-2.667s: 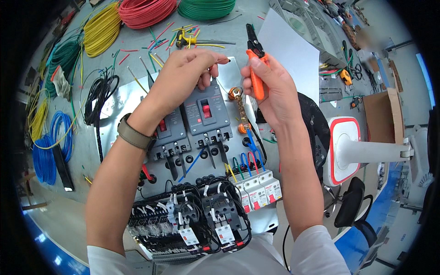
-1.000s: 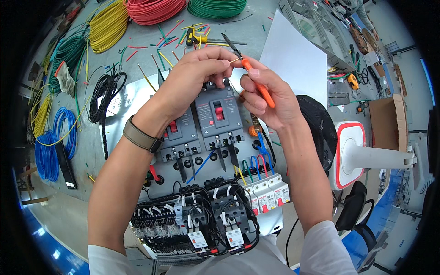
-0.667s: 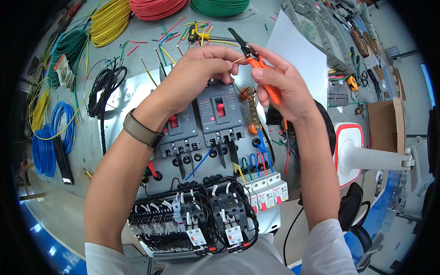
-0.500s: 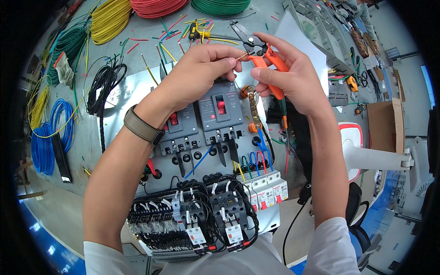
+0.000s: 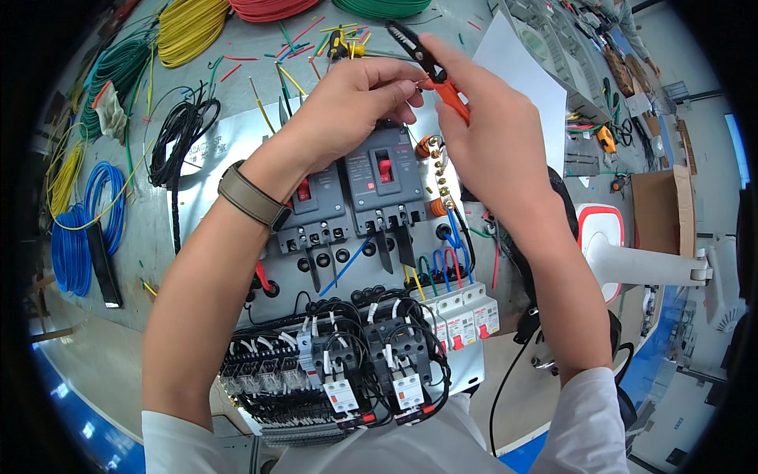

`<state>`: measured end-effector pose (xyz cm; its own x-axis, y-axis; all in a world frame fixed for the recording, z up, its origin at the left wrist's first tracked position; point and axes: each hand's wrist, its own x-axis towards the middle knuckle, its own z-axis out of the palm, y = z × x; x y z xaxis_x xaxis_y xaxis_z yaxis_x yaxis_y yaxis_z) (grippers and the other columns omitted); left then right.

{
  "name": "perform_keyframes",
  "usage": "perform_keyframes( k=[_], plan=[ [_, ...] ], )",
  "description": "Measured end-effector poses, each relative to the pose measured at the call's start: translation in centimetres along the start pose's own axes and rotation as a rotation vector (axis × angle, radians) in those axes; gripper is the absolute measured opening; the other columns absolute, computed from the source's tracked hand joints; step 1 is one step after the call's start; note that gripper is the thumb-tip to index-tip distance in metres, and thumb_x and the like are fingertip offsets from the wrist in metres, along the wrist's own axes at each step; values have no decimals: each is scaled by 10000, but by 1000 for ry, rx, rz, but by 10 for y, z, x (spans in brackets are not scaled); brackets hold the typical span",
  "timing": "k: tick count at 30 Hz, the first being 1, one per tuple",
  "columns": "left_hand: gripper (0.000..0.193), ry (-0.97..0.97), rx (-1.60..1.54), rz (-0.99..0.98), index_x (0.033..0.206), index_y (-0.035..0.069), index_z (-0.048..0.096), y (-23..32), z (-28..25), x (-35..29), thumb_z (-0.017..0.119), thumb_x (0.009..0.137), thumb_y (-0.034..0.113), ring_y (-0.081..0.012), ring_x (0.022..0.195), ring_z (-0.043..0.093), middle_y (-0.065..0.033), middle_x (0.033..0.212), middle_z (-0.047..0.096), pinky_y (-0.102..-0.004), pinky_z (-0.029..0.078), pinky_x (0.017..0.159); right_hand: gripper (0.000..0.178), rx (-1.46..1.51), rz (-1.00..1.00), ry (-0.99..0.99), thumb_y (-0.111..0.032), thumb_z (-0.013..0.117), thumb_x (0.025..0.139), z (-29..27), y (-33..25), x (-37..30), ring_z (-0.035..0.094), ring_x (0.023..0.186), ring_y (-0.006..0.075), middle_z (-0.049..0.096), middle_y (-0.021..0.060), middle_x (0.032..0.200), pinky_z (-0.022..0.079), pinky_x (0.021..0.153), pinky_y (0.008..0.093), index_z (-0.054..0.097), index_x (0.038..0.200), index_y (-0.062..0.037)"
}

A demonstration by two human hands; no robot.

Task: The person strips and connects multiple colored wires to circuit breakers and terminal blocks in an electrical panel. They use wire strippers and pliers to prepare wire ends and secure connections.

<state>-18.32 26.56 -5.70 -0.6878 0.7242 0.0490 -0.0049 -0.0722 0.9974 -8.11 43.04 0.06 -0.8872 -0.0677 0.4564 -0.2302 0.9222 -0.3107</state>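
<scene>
My right hand (image 5: 505, 134) is closed round a wire stripper (image 5: 450, 99) with orange handles and dark jaws that point up and to the left. My left hand (image 5: 347, 114) pinches a thin wire (image 5: 425, 82), its tip beside the base of the jaws; the rest of the wire is hidden by my fingers. Below my hands, two grey circuit breakers with red switches, a right one (image 5: 371, 193) and a left one (image 5: 322, 209), sit on a metal mounting plate (image 5: 371, 286). A brass terminal bar (image 5: 440, 175) with orange insulators stands right of them.
Nearer me are small white breakers (image 5: 460, 316) and black-wired contactors (image 5: 407, 359). A yellow wire coil (image 5: 192, 34), a blue coil (image 5: 71, 257) and a black cable bundle (image 5: 185, 142) lie left. Wire scraps surround a yellow-black tool (image 5: 338, 47) behind. A cardboard box (image 5: 662, 209) stands right.
My right hand has turned over, its back now facing up, and the stripper has turned with it, its handles mostly covered. My left hand keeps its pinch on the wire, slightly higher.
</scene>
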Motion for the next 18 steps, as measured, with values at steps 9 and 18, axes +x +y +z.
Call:
perform_keyframes(
  k=[9,18],
  plan=[
    [258,-13,-4,27,1259,34,689,-1,0,-2,587,1109,218,-72,956,657,21,1065,703,-253,550,906,846,1253,696,-209,-32,806,886,-2,23,0,684,640,158,691,176,995,542,509,277,355,1595,73],
    [261,-3,57,51,1257,14,687,-5,-2,1,574,1113,201,-66,927,647,9,1016,704,-238,534,884,663,542,363,-96,-45,746,891,0,-1,1,653,646,125,711,99,948,531,586,270,548,1523,-59]
  ],
)
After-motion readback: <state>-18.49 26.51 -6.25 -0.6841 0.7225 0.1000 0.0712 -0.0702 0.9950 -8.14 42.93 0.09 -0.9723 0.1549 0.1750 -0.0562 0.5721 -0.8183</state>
